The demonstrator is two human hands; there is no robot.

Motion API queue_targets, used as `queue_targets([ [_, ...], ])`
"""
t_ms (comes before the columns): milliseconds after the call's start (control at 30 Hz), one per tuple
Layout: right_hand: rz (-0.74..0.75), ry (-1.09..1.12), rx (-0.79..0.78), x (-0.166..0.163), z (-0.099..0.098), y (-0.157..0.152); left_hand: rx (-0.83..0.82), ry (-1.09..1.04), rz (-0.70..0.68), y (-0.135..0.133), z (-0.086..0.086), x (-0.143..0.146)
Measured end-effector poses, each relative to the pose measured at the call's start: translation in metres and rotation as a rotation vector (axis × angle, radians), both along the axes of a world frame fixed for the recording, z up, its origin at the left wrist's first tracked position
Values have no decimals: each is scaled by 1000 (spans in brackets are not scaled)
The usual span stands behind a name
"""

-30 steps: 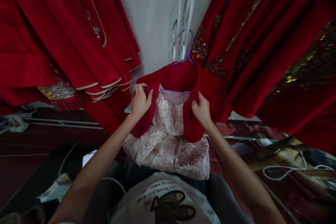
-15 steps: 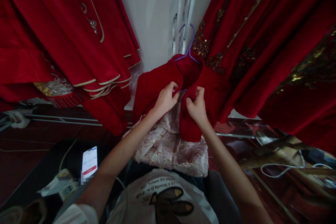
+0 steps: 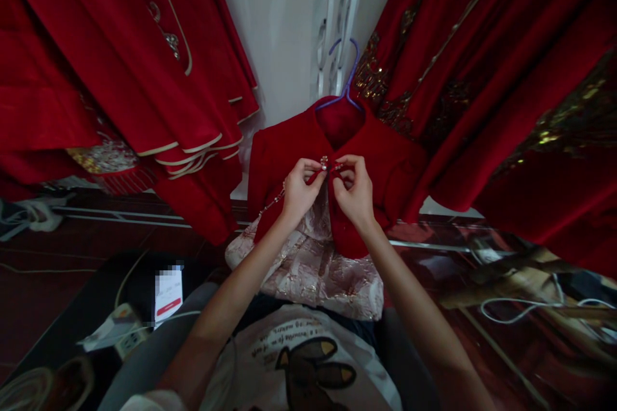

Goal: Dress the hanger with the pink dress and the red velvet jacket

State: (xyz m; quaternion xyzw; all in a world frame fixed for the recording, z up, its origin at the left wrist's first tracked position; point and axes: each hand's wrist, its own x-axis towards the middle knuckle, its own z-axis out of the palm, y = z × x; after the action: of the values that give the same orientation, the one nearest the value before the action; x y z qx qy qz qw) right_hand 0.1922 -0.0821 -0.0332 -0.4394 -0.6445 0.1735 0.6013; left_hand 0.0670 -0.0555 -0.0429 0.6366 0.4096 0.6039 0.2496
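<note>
A short red jacket (image 3: 279, 141) hangs on a purple wire hanger (image 3: 348, 85) right in front of me. My left hand (image 3: 301, 191) pinches a small jeweled clasp (image 3: 324, 162) at the jacket's front edge. Opposite it, the fingers of my right hand (image 3: 355, 194) are closed on the other front edge, with small shiny bits at the fingertips. Both hands almost meet at the middle of the neckline. A beaded chain (image 3: 272, 202) trails beside my left wrist. Below the jacket, shiny pink brocade fabric (image 3: 322, 286) spreads over my lap.
Red garments with pale trim (image 3: 193, 96) hang at left, and red gold-embroidered garments (image 3: 463, 90) at right. A lit phone (image 3: 168, 295) and a power strip (image 3: 130, 337) lie at lower left. White cable (image 3: 515, 308) loops over clutter at lower right.
My hands have come together at the neckline, drawing the jacket's front edges closer. The jeweled clasp and beaded chain now show at my left hand.
</note>
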Motion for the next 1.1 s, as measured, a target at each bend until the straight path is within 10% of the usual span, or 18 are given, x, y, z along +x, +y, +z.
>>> queue_targets([
  [1100, 115, -8, -5, 36, 18, 4, 225, 516, -119, 2, 44, -5],
])
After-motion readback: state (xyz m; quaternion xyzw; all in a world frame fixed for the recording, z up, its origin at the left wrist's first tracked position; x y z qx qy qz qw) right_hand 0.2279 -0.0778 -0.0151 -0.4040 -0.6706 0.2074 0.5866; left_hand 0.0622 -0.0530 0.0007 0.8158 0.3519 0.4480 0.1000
